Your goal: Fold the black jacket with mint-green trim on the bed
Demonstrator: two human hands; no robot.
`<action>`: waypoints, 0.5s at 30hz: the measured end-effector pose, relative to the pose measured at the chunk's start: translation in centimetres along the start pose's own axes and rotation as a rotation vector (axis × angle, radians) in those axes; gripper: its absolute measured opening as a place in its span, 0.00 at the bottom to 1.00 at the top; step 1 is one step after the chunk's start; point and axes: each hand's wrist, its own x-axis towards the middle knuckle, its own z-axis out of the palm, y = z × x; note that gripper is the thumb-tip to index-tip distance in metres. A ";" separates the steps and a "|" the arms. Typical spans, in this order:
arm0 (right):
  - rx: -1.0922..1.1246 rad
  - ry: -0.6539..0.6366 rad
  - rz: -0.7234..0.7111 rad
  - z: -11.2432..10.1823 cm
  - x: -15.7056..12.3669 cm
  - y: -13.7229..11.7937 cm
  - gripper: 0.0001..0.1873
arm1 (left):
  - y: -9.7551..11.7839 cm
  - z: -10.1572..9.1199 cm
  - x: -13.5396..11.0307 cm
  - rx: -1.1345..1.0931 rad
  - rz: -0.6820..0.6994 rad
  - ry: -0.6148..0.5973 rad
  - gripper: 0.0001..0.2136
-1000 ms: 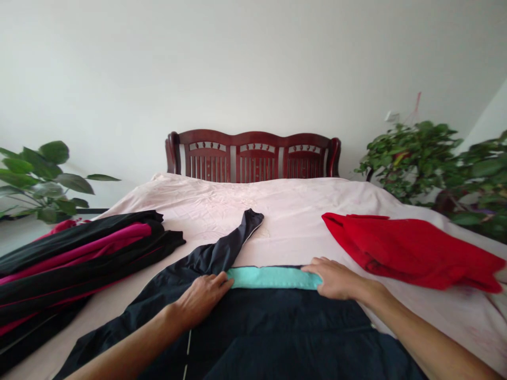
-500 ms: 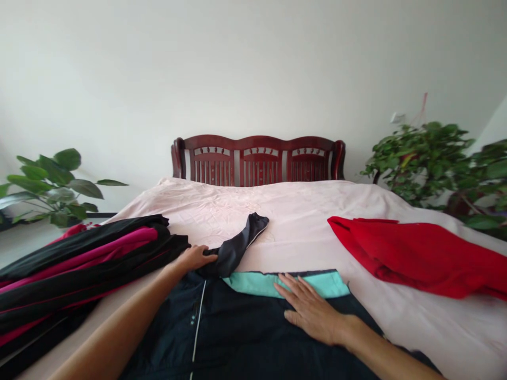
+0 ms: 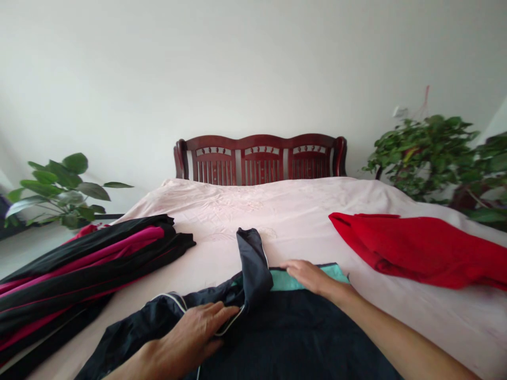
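Note:
A dark navy jacket (image 3: 293, 332) with a teal collar band (image 3: 283, 281) lies spread on the pink bed sheet (image 3: 245, 211) in front of me. Its left sleeve (image 3: 253, 264) is bunched and folded in toward the collar. My left hand (image 3: 190, 335) rests on the white-piped sleeve fabric, fingers curled onto its edge. My right hand (image 3: 307, 274) lies flat on the teal band, fingers stretched out.
A black and magenta garment pile (image 3: 79, 269) lies at the left of the bed. A red garment (image 3: 415, 250) lies at the right. A dark wooden headboard (image 3: 261, 158) stands at the far end. Potted plants (image 3: 63, 192) stand on both sides.
My left hand has pulled the sleeve back and inward, so the sleeve now stands folded near the collar. My right hand has slid forward onto the teal band.

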 end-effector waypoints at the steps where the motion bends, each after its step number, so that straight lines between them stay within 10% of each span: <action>1: 0.021 0.070 0.055 -0.5 1.0 -1.0 0.24 | 0.2 0.3 -0.2 -0.028 -0.035 -0.006 0.30; 9: 0.154 0.208 0.184 2.3 7.9 -9.5 0.20 | 1.5 0.6 0.9 -0.032 -0.062 0.000 0.21; 15: 0.629 0.333 0.085 0.7 7.4 -7.7 0.16 | -0.3 0.2 0.5 -0.185 -0.218 0.099 0.14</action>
